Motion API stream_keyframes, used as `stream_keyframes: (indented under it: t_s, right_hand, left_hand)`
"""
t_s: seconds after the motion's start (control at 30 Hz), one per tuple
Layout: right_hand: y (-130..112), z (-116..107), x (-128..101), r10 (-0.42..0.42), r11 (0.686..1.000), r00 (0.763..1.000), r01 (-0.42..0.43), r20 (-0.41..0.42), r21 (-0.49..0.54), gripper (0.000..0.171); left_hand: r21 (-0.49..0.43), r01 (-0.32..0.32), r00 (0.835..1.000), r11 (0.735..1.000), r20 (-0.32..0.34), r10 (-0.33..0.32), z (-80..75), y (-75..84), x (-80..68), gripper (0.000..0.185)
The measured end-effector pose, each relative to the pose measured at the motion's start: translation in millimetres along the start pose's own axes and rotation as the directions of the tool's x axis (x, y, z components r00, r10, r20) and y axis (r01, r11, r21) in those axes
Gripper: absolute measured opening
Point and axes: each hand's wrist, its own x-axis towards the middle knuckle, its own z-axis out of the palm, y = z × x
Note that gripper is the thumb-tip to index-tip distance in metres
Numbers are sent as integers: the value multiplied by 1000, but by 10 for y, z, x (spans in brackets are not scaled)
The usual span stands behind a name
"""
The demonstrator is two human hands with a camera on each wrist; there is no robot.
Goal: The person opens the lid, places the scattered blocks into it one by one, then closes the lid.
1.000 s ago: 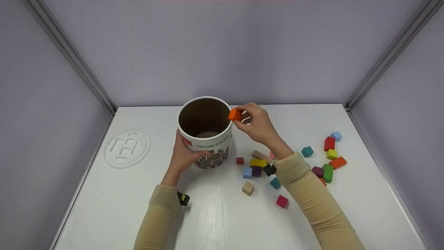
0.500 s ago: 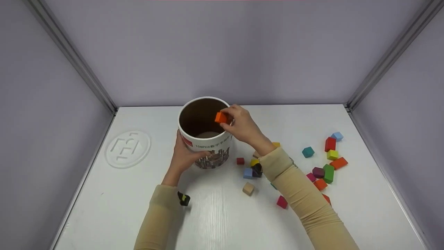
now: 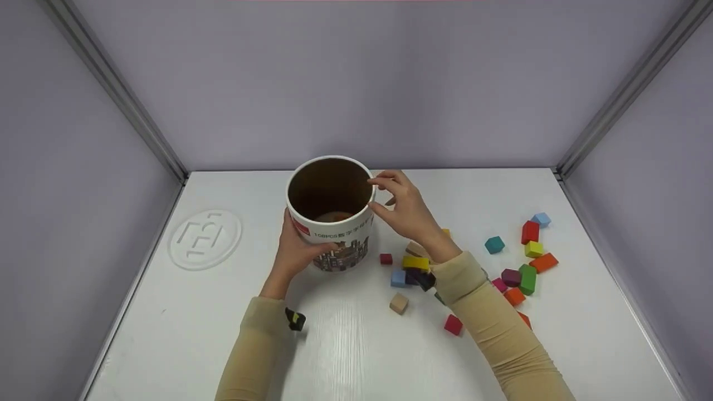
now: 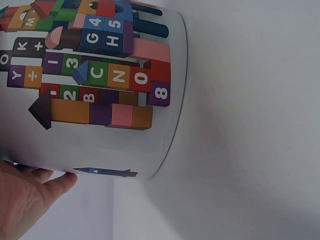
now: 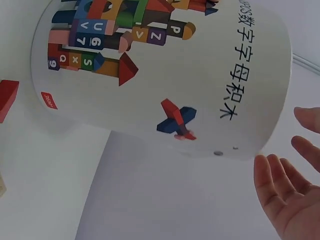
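The left hand (image 3: pixel 293 249) grips the near-left wall of the tub (image 3: pixel 330 214), fingers curved against it; the left-wrist view shows only the palm edge and fingertips (image 4: pixel 60 181) at the tub's base. The right hand (image 3: pixel 405 209) hovers at the tub's right rim, fingers loosely spread and holding nothing, thumb just beside the rim; whether it touches is unclear. In the right-wrist view the fingers (image 5: pixel 282 192) are cut off by the frame edge.

The tub is a white cardboard cylinder standing upright between the two hands, brown inside, with printed lettered blocks and a line of characters on its wall. Its floor is mostly in shadow; a pale patch with an orange tinge shows at the bottom, too dim to identify.

Loose coloured blocks lie on the white counter (image 3: pixel 345 345) near the right forearm: a red cube (image 3: pixel 385 258), yellow block (image 3: pixel 415 262), pale blue cube (image 3: pixel 397 278) and tan cube (image 3: pixel 398 303) just inside the wrist, some partly hidden by the sleeve (image 3: pixel 490 317). Farther right lie a teal cube (image 3: pixel 494 244), a red block (image 3: pixel 529 231) and a green block (image 3: pixel 527 278).

Left of the left hand the counter carries an embossed round logo (image 3: pixel 204 239). Lilac walls close the counter on three sides; the near edge is out of frame.
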Motion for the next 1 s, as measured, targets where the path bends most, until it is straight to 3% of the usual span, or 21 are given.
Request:
stream_keyframes:
  t_s: [0.27, 0.6, 0.73, 0.87, 1.0]
  right_hand:
    - [213, -221, -267, 117, 992, 993, -116, -21, 50, 44]
    - [554, -316, -644, 271, 962, 956, -269, 113, -34, 45]
    - [653, -255, -779, 344, 939, 917, -337, 205, -69, 42]
    - [704, -141, -866, 438, 899, 855, -422, 276, -119, 40]
    - [736, -1, -929, 469, 883, 819, -439, 331, -165, 37]
  left_hand:
    - [7, 15, 1000, 1000, -8, -15, -2, 11, 2, 132]
    - [-17, 19, 1000, 1000, -12, -20, 1, 21, 4, 132]
    - [-20, 22, 1000, 1000, -6, -22, -4, 34, 2, 130]
    - [-27, 15, 1000, 1000, -3, -16, -9, 43, -3, 130]
    - [-29, 16, 1000, 999, -2, -16, -14, 51, -11, 130]
